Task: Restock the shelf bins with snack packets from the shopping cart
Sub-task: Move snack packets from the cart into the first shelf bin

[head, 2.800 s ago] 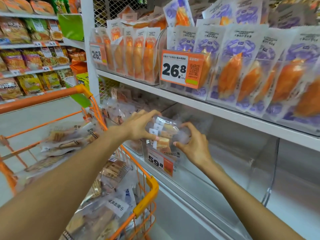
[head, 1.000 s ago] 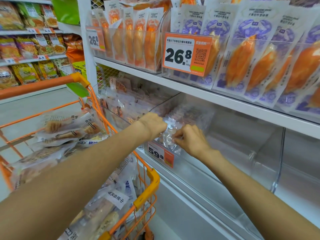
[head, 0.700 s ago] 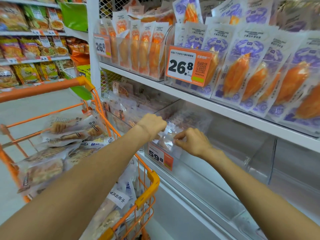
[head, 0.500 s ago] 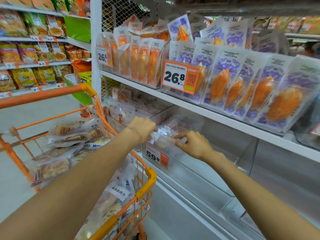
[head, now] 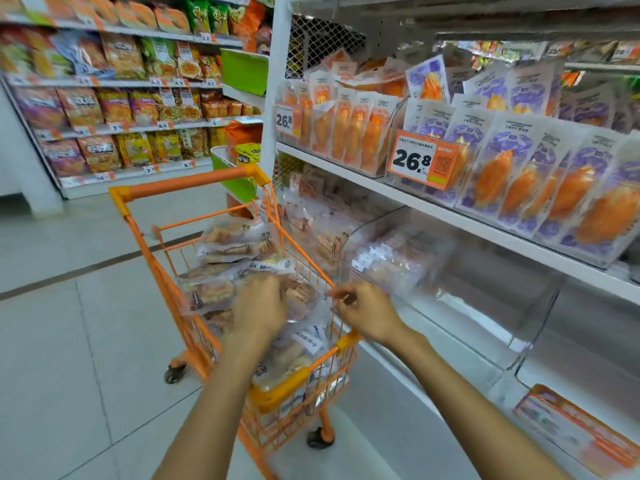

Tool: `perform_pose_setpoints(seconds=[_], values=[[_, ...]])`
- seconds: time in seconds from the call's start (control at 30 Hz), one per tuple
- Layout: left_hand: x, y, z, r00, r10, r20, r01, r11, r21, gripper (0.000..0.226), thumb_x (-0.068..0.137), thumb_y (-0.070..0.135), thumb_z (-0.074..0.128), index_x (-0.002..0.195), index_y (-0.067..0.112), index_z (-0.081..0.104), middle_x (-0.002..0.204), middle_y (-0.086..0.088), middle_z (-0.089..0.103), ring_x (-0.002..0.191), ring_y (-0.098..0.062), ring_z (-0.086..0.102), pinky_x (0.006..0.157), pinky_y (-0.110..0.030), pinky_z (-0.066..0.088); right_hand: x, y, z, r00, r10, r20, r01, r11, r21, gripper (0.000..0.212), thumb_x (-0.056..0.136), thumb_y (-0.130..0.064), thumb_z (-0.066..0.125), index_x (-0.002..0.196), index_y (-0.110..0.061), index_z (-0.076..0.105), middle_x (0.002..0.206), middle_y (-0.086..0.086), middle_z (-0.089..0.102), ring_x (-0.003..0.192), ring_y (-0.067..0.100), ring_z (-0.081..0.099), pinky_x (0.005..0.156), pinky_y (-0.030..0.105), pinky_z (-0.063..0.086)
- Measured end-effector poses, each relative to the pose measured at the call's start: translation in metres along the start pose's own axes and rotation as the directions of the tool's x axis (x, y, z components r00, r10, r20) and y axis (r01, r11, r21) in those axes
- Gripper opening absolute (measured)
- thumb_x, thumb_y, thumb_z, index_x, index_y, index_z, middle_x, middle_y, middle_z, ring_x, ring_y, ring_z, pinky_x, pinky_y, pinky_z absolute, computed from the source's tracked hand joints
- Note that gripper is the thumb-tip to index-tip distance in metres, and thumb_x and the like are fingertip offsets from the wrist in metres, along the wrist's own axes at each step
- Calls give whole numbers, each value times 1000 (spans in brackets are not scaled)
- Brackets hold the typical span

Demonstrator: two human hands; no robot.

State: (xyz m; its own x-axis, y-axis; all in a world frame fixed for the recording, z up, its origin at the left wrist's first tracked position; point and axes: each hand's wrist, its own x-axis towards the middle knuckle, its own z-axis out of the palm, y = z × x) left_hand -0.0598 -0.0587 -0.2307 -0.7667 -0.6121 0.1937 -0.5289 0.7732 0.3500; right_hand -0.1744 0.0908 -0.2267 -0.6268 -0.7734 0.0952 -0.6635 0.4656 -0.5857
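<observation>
The orange shopping cart (head: 346, 342) stands by the shelf, piled with clear snack packets (head: 221, 291). My left hand (head: 260, 311) lies on the top packet (head: 304, 296) in the cart, its fingers stretched down over it. My right hand (head: 367, 315) is at the cart's right rim, thumb and forefinger pinching that packet's clear edge. On the lower shelf to the right, the clear bin (head: 349, 244) holds several of the same packets (head: 391, 261) at its front.
Another lower bin (head: 311, 220) of similar packets sits left of it. The upper shelf (head: 450, 216) carries orange and purple packets behind a 26.8 price tag (head: 420, 162). A white upright post (head: 273, 98) stands beside the cart handle (head: 187, 185). Open floor lies to the left.
Both hands have left the clear bin, where the packet they held now stays, and dropped back to the cart. My view has turned left and down toward the cart.
</observation>
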Motion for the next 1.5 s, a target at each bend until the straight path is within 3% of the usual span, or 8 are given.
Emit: perform_pose_setpoints(seconds=[0.17, 0.27, 0.5, 0.7, 0.93, 1.13, 1.33, 1.5], values=[[-18, -45, 15, 993, 100, 59, -99, 995, -17, 36, 93, 17, 49, 127, 22, 60, 138, 2, 53, 128, -22, 44, 100, -42, 41, 10, -21, 46, 1000, 23, 18, -25, 997, 77, 48, 97, -33, 50, 141, -17, 43, 141, 4, 50, 129, 22, 47, 101, 37, 43], [-22, -54, 10, 988, 119, 97, -96, 973, -211, 34, 92, 18, 54, 125, 25, 60, 134, 4, 55, 125, -18, 48, 97, -42, 45, 11, -23, 65, 997, 39, 71, -31, 993, -117, 69, 92, -44, 54, 150, -23, 24, 137, 4, 52, 121, 27, 53, 87, 36, 47], [-21, -58, 8, 997, 46, 62, -27, 959, -284, 53, 87, 18, 62, 136, 30, 48, 134, 4, 53, 126, -17, 45, 94, -39, 47, 22, -12, 60, 996, -63, -58, 52, 984, -171, 33, 96, -32, 52, 129, -33, 58, 114, 1, 69, 105, 22, 63, 78, 34, 52], [-17, -55, 1, 994, -34, 105, 90, 801, -592, 53, 91, 37, 61, 140, 27, 43, 133, 14, 50, 113, -10, 52, 99, -36, 46, 34, 8, 18, 955, 2, -298, 66, 974, 218, 21, 100, -20, 45, 94, -21, 65, 79, -7, 66, 78, 14, 63, 71, 27, 49], [-13, -34, -14, 965, -112, 238, 253, 633, -731, 40, 99, 38, 43, 131, 18, 55, 125, 5, 60, 110, -10, 58, 89, -26, 48, 22, 1, -5, 990, -37, 136, -51, 807, 588, 19, 97, -17, 51, 97, -17, 69, 89, -2, 70, 82, 7, 64, 81, 17, 48], [-20, -26, -30, 890, 15, 455, 410, 406, -816, 27, 89, 26, 65, 113, 15, 64, 104, -4, 73, 88, -25, 71, 63, -25, 58, 16, -13, -1, 992, -54, 111, -31, 764, 644, 25, 96, -28, 49, 106, -21, 70, 107, 10, 71, 92, 14, 69, 87, 28, 53], [-14, -56, -28, 914, -297, 278, 347, 212, -914, 56, 86, 26, 69, 136, 11, 47, 133, -6, 56, 109, -20, 63, 82, -35, 58, 34, -42, 37, 980, 198, -22, -107, 615, 781, 35, 100, -37, 39, 112, -12, 60, 84, -6, 66, 78, 7, 62, 79, 27, 51], [-15, -88, -44, 813, -577, 73, 154, 92, -984, 34, 94, 13, 56, 128, 11, 50, 120, -8, 62, 103, -21, 63, 60, -22, 56, 55, -67, 84, 950, -289, 118, 233, 909, 346, 38, 86, -18, 69, 122, -20, 57, 120, -6, 58, 108, 1, 51, 93, 23, 41]])
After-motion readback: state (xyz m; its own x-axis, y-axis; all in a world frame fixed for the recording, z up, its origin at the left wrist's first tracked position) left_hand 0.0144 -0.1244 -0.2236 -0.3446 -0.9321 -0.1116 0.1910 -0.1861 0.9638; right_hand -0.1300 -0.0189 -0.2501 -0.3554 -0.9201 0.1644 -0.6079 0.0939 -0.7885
